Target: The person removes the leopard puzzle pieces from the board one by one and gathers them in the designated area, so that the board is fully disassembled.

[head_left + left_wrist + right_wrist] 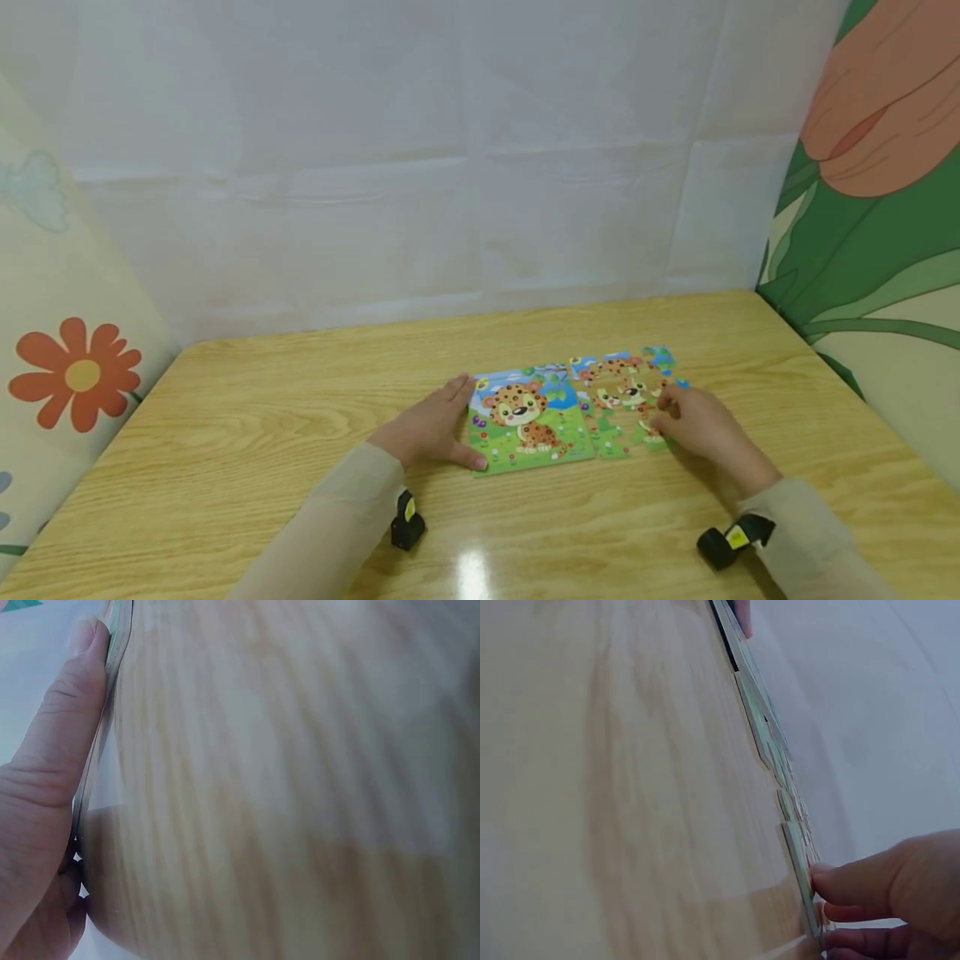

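Observation:
A square picture board (528, 421) with a cartoon leopard lies flat on the table. My left hand (431, 425) rests along its left side, thumb at the near corner and fingers at the far one. That thumb (64, 712) lies along the board's edge in the left wrist view. To the right of the board, puzzle pieces (611, 442) form a partly joined leopard picture with gaps showing wood. My right hand (697, 425) is at their right side, thumb and curled fingers pinching a puzzle piece (799, 862), mostly hidden by the fingers in the head view.
The wooden table (285, 400) extends on both sides of the board and pieces. A white cloth (375, 167) hangs behind it. Painted panels with a red flower (78, 375) and green leaves (877, 225) stand at the sides.

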Demonstrator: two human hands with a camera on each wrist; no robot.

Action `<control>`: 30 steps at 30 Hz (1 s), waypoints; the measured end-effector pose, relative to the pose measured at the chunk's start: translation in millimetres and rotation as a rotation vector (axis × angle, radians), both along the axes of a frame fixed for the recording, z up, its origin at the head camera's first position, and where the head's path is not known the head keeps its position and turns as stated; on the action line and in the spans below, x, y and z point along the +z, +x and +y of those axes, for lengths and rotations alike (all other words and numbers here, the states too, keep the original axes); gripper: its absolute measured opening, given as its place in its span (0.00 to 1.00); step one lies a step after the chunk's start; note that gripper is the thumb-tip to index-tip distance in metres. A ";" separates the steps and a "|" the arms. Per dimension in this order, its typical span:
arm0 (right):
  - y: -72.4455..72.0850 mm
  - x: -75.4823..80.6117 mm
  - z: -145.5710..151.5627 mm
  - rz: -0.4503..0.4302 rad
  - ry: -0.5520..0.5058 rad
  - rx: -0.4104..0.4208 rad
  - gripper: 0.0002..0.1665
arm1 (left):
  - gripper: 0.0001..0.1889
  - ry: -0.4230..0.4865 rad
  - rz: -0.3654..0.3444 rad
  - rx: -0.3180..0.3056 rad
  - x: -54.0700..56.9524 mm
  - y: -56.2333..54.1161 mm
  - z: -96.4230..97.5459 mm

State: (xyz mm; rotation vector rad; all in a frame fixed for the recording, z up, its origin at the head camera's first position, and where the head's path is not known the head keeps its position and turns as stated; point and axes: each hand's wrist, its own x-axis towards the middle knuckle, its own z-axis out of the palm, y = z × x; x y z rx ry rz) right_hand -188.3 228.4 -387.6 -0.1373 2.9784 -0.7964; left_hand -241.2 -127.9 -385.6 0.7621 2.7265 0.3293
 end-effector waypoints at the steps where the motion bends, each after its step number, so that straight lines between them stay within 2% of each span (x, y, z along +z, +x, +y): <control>1: -0.6 -0.2 -0.4 0.000 -0.004 0.000 0.13 | 0.65 -0.004 -0.001 0.002 -0.1 0.2 -0.3; 8: -1.8 -0.3 -1.4 0.011 -0.042 -0.008 0.14 | 0.65 0.004 -0.001 0.001 0.8 2.1 -0.4; 14: -2.2 3.1 -4.7 0.066 -0.110 -0.018 0.14 | 0.65 0.006 -0.006 -0.004 2.5 2.6 -0.3; 21: -4.3 4.4 -12.6 0.124 -0.161 0.030 0.11 | 0.65 0.002 -0.004 0.001 0.6 1.8 -0.9; 30: -6.2 1.9 -21.3 0.249 -0.189 0.086 0.09 | 0.65 0.014 -0.002 -0.007 1.5 0.9 -1.1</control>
